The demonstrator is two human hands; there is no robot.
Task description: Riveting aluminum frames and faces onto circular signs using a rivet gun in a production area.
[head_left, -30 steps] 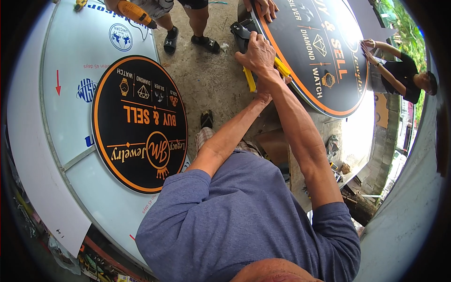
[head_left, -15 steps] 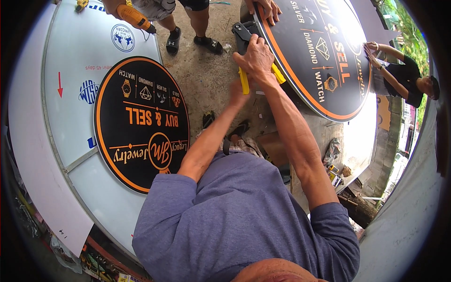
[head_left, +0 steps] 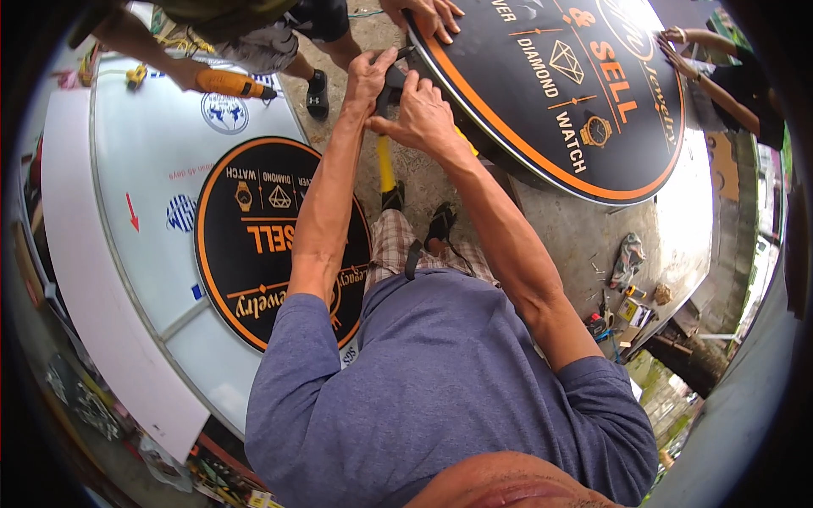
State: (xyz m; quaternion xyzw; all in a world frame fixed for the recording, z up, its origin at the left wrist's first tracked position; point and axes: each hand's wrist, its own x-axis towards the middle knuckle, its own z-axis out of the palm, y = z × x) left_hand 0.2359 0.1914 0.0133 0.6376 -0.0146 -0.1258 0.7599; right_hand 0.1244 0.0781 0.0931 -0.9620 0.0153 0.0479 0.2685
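My left hand (head_left: 366, 80) is closed around the black head of a two-handled tool, its fingertips by the near-left edge of a round black sign (head_left: 508, 110) with an orange rim. Against that same head presses my right hand (head_left: 423, 117), fingers bent and thumb pointing left. One yellow handle (head_left: 386, 165) of the tool hangs down between my forearms; a bit of the other shows under my right wrist. My fingers partly hide the tool's tip.
A second round sign (head_left: 279, 220) lies on a pale framed panel (head_left: 161, 279) at left. One co-worker holds an orange drill (head_left: 233, 83) and rests a hand (head_left: 428, 17) on the raised sign. Another person's hands (head_left: 673, 46) touch its far side. Loose tools (head_left: 627, 313) lie at right.
My left hand has moved from the handle area up to the tool's head. My right hand has shifted left and down; the handles have swung downward. The drill has shifted slightly left and down.
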